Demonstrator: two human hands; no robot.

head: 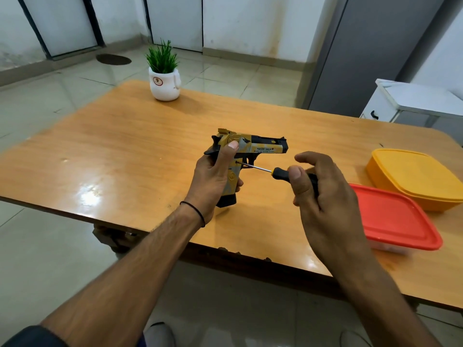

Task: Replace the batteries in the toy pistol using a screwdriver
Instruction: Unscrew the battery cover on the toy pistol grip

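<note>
Yellow toy pistol [260, 147]: left hand [213, 179] fingers [229, 152] wrap grip.
Screwdriver [280, 172]: right hand [325, 196] fingers pinch handle, tip at grip.

Bare table [112, 151] lies left; red box [395, 219] and yellow box [413, 176] crowd the right.

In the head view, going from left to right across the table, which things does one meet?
potted plant → toy pistol → screwdriver → right hand → yellow box
</note>
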